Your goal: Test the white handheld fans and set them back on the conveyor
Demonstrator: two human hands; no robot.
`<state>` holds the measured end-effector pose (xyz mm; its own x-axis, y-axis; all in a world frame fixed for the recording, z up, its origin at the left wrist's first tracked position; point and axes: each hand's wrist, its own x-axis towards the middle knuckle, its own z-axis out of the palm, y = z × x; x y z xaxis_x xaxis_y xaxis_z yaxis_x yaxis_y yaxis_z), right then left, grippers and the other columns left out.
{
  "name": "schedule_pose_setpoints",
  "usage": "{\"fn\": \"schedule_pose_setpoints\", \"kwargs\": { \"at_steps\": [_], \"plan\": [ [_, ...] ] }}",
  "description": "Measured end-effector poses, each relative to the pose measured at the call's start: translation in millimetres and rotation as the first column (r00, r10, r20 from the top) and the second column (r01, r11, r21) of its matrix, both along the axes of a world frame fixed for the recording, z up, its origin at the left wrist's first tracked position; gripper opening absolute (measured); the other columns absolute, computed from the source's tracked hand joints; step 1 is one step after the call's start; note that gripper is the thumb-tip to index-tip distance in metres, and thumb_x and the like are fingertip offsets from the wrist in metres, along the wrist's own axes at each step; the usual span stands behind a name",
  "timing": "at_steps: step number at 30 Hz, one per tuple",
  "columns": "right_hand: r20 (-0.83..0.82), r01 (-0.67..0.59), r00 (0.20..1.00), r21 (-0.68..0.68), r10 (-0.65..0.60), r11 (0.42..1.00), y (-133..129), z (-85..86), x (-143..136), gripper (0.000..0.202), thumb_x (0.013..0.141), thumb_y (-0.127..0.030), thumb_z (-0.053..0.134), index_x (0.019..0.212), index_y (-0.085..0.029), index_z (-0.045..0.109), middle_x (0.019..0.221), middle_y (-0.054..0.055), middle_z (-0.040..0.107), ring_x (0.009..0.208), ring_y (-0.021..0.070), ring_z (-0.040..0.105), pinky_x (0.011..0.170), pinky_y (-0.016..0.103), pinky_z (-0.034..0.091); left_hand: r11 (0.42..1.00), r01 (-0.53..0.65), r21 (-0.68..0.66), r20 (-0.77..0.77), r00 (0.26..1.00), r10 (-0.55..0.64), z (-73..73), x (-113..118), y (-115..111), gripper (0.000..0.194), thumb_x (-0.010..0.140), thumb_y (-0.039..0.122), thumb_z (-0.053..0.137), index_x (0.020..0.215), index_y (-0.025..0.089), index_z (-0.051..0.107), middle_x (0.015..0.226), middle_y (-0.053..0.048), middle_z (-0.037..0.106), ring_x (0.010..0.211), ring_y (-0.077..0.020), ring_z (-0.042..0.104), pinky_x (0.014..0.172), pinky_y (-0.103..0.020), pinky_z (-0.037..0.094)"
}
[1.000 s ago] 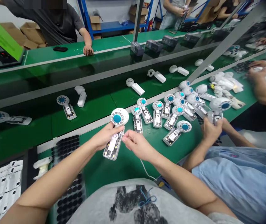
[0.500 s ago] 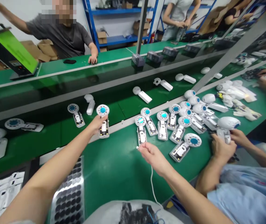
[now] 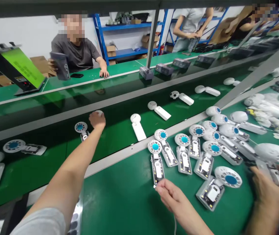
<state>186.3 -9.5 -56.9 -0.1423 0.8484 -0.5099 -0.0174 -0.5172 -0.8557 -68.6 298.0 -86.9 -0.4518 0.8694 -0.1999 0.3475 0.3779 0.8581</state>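
My left hand [image 3: 97,120] reaches over the green belt, its fingers closed round a white handheld fan [image 3: 100,113] that is mostly hidden by the hand. My right hand [image 3: 170,194] pinches the small white plug of a cable [image 3: 155,187] at the lower end of a fan with a blue disc and an uncovered handle [image 3: 157,168]. Whether the plug sits in the handle I cannot tell. To the right, several similar fans [image 3: 184,153] lie on the green bench. A white fan [image 3: 138,128] rests on the belt between my hands.
More fans [image 3: 14,146] lie along the belt, parted from the bench by a pale metal rail [image 3: 119,155]. A slanted metal post [image 3: 249,75] stands at right. Beside me a co-worker's hands [image 3: 270,186] hold another fan. Across the line sits a person [image 3: 80,54] holding a dark box [image 3: 60,66].
My left hand has let go of the blue-disc fan and moved left and away to another fan on the belt. A white fan now lies near the rail. My right hand still pinches the plug.
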Motion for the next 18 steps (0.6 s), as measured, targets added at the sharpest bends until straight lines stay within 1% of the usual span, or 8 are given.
{"fn": "schedule_pose_setpoints", "kwargs": {
  "at_steps": [2, 5, 7, 9, 11, 13, 16, 18],
  "plan": [
    [-0.024, -0.01, 1.0, -0.01, 0.01, 1.0, 3, -1.6, 0, 0.041, 0.081, -0.06, 0.048, 0.072, -0.02, 0.042, 0.055, -0.008, 0.02, 0.051, 0.0092, 0.016, 0.047, 0.024, 0.014, 0.994, -0.027, -0.108, 0.025, 0.999, 0.03, -3.4, -16, 13, 0.037, 0.082, 0.033, 0.057, 0.113, 0.013, 0.053, 0.119, -0.012, 0.052, 0.108, -0.025, 0.051, 0.086, -0.041, 0.044],
    [-0.028, -0.018, 0.999, -0.03, 0.017, 0.999, 5, -4.5, -1, 0.041, 0.081, -0.06, 0.047, 0.072, -0.021, 0.041, 0.055, -0.008, 0.019, 0.05, 0.0092, 0.017, 0.046, 0.024, 0.013, 0.974, 0.046, -0.223, 0.133, 0.991, -0.017, -15.5, -16, 21, 0.031, 0.085, 0.033, 0.054, 0.109, 0.013, 0.055, 0.105, -0.007, 0.058, 0.09, -0.018, 0.058, 0.075, -0.037, 0.05],
    [-0.011, -0.004, 1.0, -0.027, 0.004, 1.0, 6, -4.7, -1, 0.04, 0.081, -0.059, 0.047, 0.072, -0.021, 0.041, 0.054, -0.008, 0.019, 0.05, 0.0093, 0.017, 0.046, 0.024, 0.013, 0.973, 0.097, -0.212, 0.2, 0.978, -0.054, -20.4, -5, 19, 0.024, 0.082, 0.029, 0.058, 0.099, 0.012, 0.058, 0.093, -0.006, 0.061, 0.078, -0.0145, 0.059, 0.068, -0.031, 0.051],
    [0.027, 0.008, 1.0, 0.005, -0.008, 1.0, 6, -2.1, 1, 0.039, 0.083, -0.057, 0.045, 0.073, -0.02, 0.042, 0.053, -0.008, 0.022, 0.049, 0.0094, 0.02, 0.046, 0.024, 0.015, 0.981, 0.131, -0.144, 0.261, 0.961, -0.09, -18.2, 8, 9, 0.022, 0.07, 0.02, 0.069, 0.088, 0.012, 0.059, 0.077, -0.002, 0.061, 0.066, -0.0125, 0.058, 0.061, -0.026, 0.047],
    [0.09, 0.006, 0.996, 0.058, -0.011, 0.998, 8, 3.7, 1, 0.036, 0.085, -0.054, 0.043, 0.074, -0.02, 0.043, 0.054, -0.008, 0.028, 0.05, 0.0099, 0.024, 0.048, 0.024, 0.019, 0.984, 0.164, -0.065, 0.342, 0.93, -0.133, -8.3, 20, -9, 0.028, 0.059, 0.014, 0.075, 0.081, 0.013, 0.058, 0.064, 0.001, 0.058, 0.057, -0.0117, 0.055, 0.056, -0.024, 0.044],
    [0.177, 0.009, 0.984, 0.138, -0.033, 0.99, 11, 11.6, 1, 0.032, 0.086, -0.05, 0.043, 0.075, -0.02, 0.045, 0.057, -0.006, 0.034, 0.053, 0.0108, 0.03, 0.051, 0.024, 0.024, 0.979, 0.202, -0.019, 0.436, 0.883, -0.174, 6.8, 30, -37, 0.027, 0.057, 0.02, 0.075, 0.076, 0.014, 0.057, 0.057, 0.002, 0.056, 0.052, -0.012, 0.053, 0.053, -0.025, 0.043],
    [0.292, -0.004, 0.953, 0.266, -0.076, 0.964, 15, 24.4, -6, 0.025, 0.087, -0.041, 0.045, 0.075, -0.02, 0.049, 0.064, -0.003, 0.042, 0.06, 0.0126, 0.039, 0.058, 0.025, 0.032, 0.969, 0.248, 0.002, 0.553, 0.807, -0.208, 31.7, 45, -93, 0.029, 0.06, 0.037, 0.072, 0.073, 0.015, 0.057, 0.056, 0.002, 0.054, 0.049, -0.0116, 0.051, 0.049, -0.024, 0.042],
    [0.323, -0.031, 0.943, 0.332, -0.083, 0.943, 17, 32.2, -15, 0.021, 0.088, -0.037, 0.044, 0.077, -0.02, 0.051, 0.065, -0.002, 0.047, 0.062, 0.0127, 0.042, 0.06, 0.025, 0.034, 0.959, 0.285, 0.012, 0.63, 0.742, -0.228, 45.8, 56, -136, 0.033, 0.059, 0.04, 0.073, 0.073, 0.015, 0.057, 0.056, 0.002, 0.054, 0.049, -0.0099, 0.049, 0.047, -0.022, 0.039]
  ]
}}
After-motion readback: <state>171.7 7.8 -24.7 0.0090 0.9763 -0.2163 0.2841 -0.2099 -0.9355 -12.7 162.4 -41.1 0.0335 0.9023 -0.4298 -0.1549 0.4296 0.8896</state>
